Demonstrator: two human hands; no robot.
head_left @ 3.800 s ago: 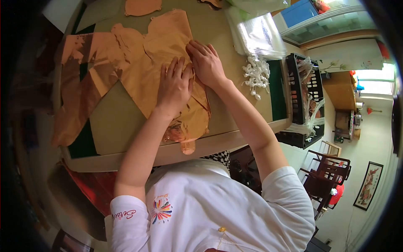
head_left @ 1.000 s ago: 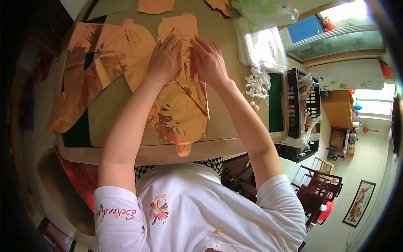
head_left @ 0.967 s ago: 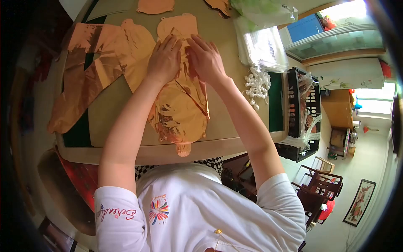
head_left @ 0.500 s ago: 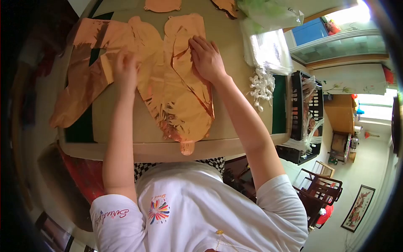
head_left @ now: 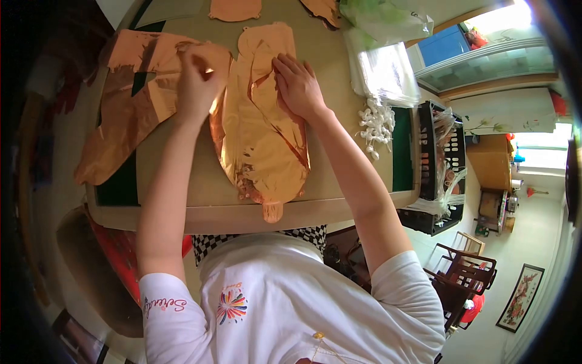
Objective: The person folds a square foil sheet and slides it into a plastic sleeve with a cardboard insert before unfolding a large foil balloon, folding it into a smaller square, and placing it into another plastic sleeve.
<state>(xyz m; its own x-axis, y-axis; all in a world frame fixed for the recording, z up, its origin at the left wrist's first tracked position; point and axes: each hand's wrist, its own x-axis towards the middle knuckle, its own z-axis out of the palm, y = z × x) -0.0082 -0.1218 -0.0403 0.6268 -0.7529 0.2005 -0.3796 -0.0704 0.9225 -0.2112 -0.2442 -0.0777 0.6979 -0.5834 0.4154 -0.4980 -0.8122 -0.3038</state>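
A flat, uninflated gold foil balloon (head_left: 267, 158) lies on the table, its narrow tab hanging over the front edge. My right hand (head_left: 297, 85) rests flat on its upper right part, fingers stretched out. At the balloon's upper left, my left hand (head_left: 203, 79) is closed with curled fingers, pinching the foil edge and drawing it up and over toward the middle. Left of that hand lies more rose-gold foil (head_left: 130, 103), wrinkled and spread to the table's left side.
Another piece of foil (head_left: 235, 8) lies at the far edge. Clear plastic bags (head_left: 385, 73) and a bunch of white ties (head_left: 376, 124) sit at the right. Beside the table (head_left: 163, 182) stands a black crate (head_left: 430, 151) holding plastic wrapping.
My left hand has moved slightly right and taken hold of the foil; the balloon's left side is now folded inward, baring table beneath. My right hand stays in place.
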